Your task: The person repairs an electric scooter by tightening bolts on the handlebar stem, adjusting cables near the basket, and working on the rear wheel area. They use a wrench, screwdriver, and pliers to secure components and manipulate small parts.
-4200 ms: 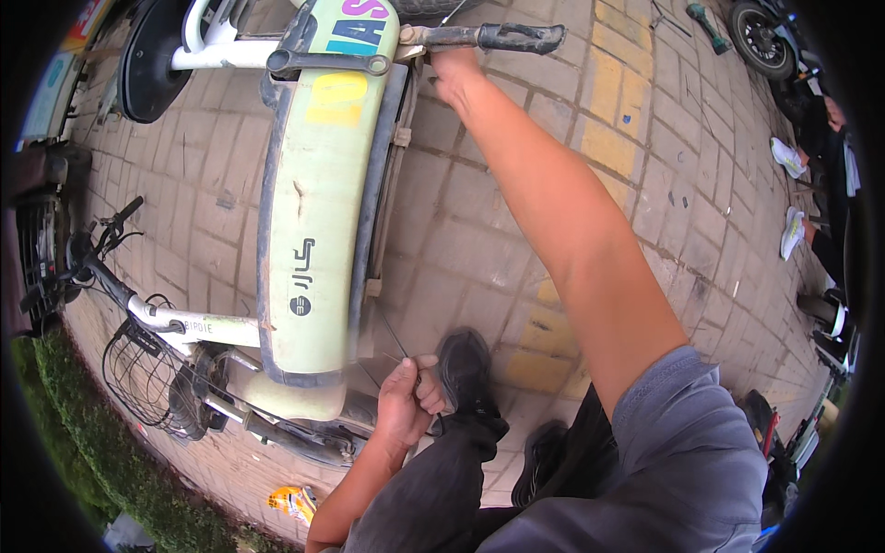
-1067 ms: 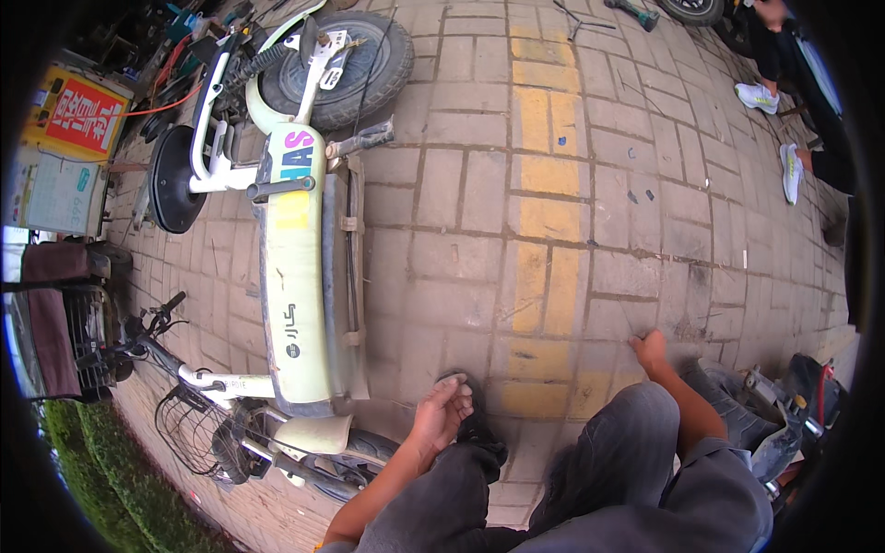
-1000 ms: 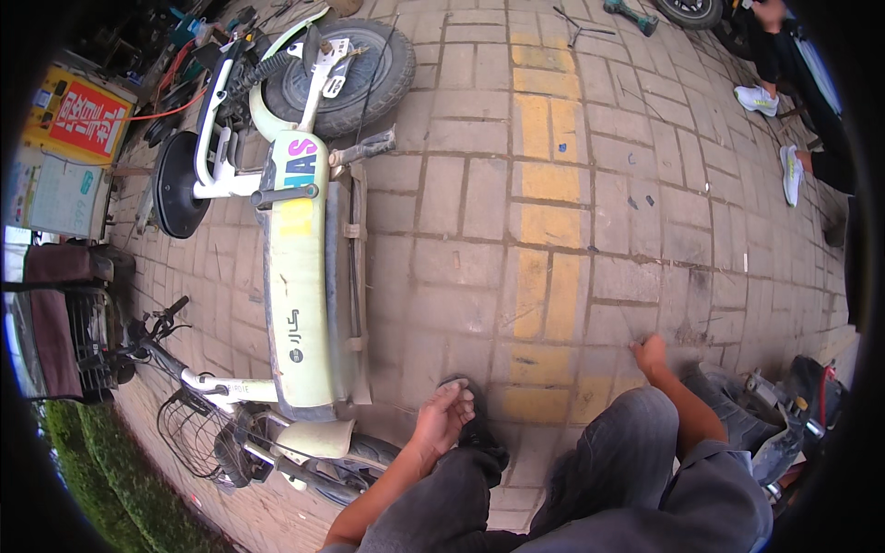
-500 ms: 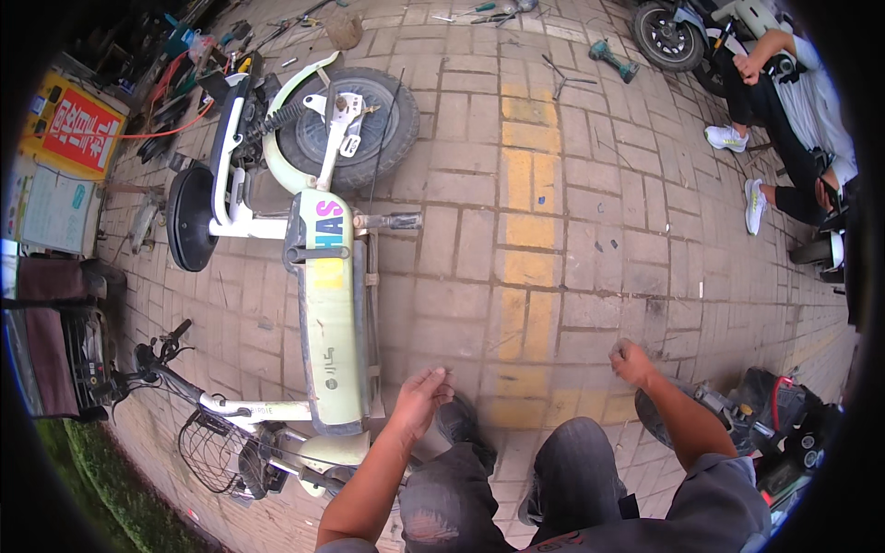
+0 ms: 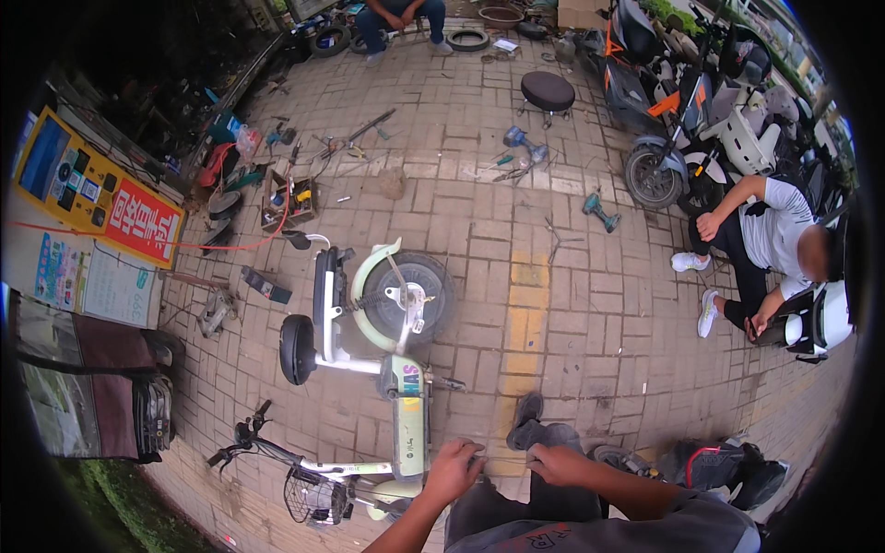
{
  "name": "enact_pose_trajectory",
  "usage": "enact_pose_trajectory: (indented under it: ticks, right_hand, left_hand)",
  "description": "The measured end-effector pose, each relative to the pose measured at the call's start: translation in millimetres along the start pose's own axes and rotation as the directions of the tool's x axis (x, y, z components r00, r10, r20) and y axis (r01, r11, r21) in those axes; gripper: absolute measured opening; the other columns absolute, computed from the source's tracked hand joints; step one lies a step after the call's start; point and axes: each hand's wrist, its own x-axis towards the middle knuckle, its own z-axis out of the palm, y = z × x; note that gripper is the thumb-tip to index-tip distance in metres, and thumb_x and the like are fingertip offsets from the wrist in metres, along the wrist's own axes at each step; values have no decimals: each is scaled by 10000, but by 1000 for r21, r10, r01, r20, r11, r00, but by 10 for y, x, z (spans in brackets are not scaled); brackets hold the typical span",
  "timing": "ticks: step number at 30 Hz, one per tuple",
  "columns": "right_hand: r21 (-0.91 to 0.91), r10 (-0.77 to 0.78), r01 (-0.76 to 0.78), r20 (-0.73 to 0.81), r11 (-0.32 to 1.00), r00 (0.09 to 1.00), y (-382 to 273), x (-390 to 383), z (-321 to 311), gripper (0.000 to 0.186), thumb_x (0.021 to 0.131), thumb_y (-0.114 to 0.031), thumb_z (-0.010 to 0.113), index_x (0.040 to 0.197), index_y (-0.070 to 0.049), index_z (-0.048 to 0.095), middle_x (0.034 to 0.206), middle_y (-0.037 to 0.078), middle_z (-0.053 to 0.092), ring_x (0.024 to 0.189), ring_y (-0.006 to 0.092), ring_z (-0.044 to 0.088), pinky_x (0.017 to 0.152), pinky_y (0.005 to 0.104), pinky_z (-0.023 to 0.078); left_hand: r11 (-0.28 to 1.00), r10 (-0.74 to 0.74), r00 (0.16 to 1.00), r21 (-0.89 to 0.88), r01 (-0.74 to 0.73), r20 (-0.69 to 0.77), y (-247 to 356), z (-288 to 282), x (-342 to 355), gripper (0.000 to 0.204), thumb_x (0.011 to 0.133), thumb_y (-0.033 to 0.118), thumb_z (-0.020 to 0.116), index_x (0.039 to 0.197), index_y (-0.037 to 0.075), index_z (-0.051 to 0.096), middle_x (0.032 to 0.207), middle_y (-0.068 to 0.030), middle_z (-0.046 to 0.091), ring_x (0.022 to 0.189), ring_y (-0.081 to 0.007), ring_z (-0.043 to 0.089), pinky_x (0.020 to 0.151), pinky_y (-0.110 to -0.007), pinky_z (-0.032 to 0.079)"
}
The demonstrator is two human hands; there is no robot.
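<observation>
Brick paving (image 5: 479, 207), side-lying scooter (image 5: 411, 442), round stool (image 5: 548, 90)

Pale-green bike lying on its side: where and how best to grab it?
Probably the bare white tube between the black seat and the pale-green body: it looks slim, straight and uncovered. Other hand on the handlebar. I'd come from the picture's left, where seat and handlebar point; the rear wheel lies to the right.

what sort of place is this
Probably an outdoor repair spot: a pale green bike lies on its side on the paving, with a teal power tool further off and scooters parked at the upper right.
</observation>
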Motion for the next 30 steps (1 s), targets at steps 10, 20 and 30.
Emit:
enact_pose_trajectory:
  ticks: [10,20,30]
  right_hand:
    - [237,-146,168,-110,957,983,-485,1136,-3239,179,900,-202,593,932,-28,623,816,129,660,702,232,653,634,332,500]
    - [-28,-490,493,82,869,868,-1648,3755,-5843,239,895,-266,609,946,-38,659,770,112,653,672,231,630,619,339,488]
    - [-11,-346,346,2,938,938,-3533,6491,-8138,248,886,-252,601,937,-15,658,749,153,642,656,215,597,635,333,470]
  left_hand:
    - [662,-447,880,-602,447,162,760,-1495,2823,228,872,243,669,899,17,690,728,-17,637,668,-97,557,629,-257,449]
    - [994,-77,970,63,94,-232,723,-3147,5080,191,835,226,657,878,41,683,843,-149,658,815,-338,617,740,-403,487]
    - [981,-115,983,137,135,-143,292,-5700,8251,221,895,306,529,925,110,627,928,-91,650,846,-314,625,674,-426,507]
